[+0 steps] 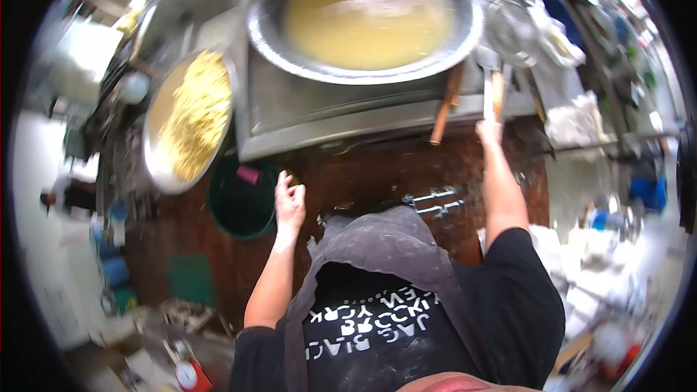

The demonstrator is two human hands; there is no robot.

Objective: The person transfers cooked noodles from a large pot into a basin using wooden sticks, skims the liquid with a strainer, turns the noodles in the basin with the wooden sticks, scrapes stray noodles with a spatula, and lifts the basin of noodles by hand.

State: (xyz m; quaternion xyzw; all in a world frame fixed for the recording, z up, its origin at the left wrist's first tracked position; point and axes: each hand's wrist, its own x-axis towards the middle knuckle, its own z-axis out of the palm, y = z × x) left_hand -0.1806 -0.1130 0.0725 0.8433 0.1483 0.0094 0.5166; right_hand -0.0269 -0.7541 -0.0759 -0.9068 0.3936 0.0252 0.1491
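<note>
My right hand (490, 132) is closed around the lower end of a long-handled utensil (489, 94) at the right end of the metal counter. What lies at the utensil's far end is blurred. Out in front of my body, my left hand (290, 207) holds nothing, its fingers apart and partly bent, beside a dark green bucket (239, 207). A large metal basin (363, 76) of yellowish liquid (370, 18) stands on the counter ahead. To the left is a white bowl (161, 112) heaped with yellow pieces (200, 112).
The metal counter edge (348, 129) runs across in front of me. A wooden stick (444, 112) juts over it. Strainers (512, 29) and a plastic bag (575, 122) lie at the right. A green mat (191, 279) lies on the brown floor. A person (76, 196) is at the far left.
</note>
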